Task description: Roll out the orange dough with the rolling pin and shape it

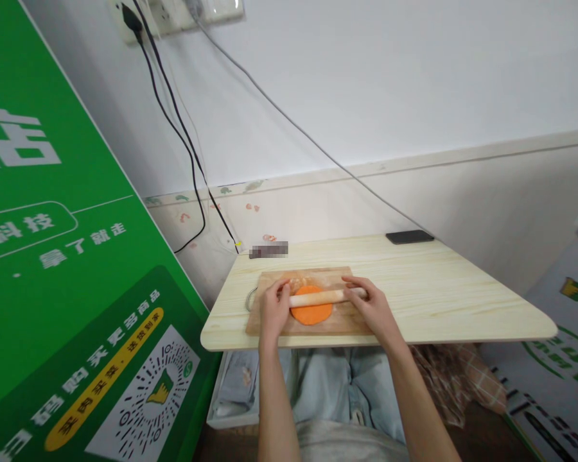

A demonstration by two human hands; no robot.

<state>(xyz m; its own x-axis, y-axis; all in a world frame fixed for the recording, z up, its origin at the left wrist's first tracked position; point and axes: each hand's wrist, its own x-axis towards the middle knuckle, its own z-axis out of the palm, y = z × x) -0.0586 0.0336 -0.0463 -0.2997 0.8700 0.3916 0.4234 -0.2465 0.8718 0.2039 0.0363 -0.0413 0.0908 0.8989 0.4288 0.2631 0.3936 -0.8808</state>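
A wooden rolling pin (pixel 320 298) lies across a flat round of orange dough (pixel 312 314) on a wooden cutting board (pixel 264 326). My left hand (pixel 275 307) is closed around the pin's left end. At the other end, my right hand (pixel 368 301) grips the pin with its fingers bent over it. The dough shows both above and below the pin. Pale flour-like marks are on the board behind the dough. A metal handle (pixel 251 299) sticks out from the board's left side.
The board rests on a pale wood table (pixel 462 295). A black phone (pixel 409 237) lies at its back right, and a blurred-out dark object (pixel 268 249) at its back left. Cables (pixel 192 154) hang along the wall. A green printed panel (pixel 77 256) stands left.
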